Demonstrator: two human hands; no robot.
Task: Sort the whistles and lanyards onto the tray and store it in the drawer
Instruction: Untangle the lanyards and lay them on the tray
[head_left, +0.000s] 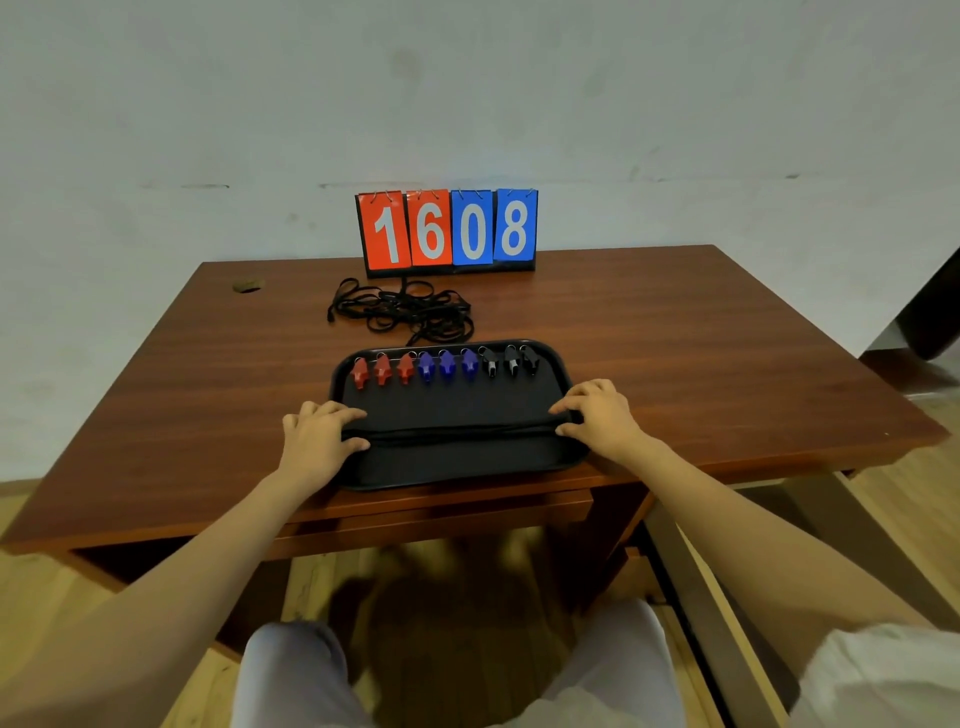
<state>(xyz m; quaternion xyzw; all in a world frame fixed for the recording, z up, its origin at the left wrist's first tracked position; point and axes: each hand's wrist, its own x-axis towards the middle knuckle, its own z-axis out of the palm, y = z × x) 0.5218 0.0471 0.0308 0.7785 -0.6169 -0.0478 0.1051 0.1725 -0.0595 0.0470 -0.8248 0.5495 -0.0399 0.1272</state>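
Black tray (457, 467) at frame center on brown table (675, 338). One row along its upper edge: three red whistles (382, 370), three blue whistles (447, 364), three black whistles (511, 361). Left hand (317, 436) and right hand (602, 410) each pinch an end of a straight lanyard (447, 432) laid across the tray. Tangled lanyard pile (402, 312) above the tray, just below scoreboard (447, 228) reading 1608.

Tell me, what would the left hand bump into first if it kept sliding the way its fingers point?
Probably the right hand. The left hand points its fingers across the tray, along the black lanyard; only bare tray lies between. Angled slightly farther away, it could reach the blue whistles instead.
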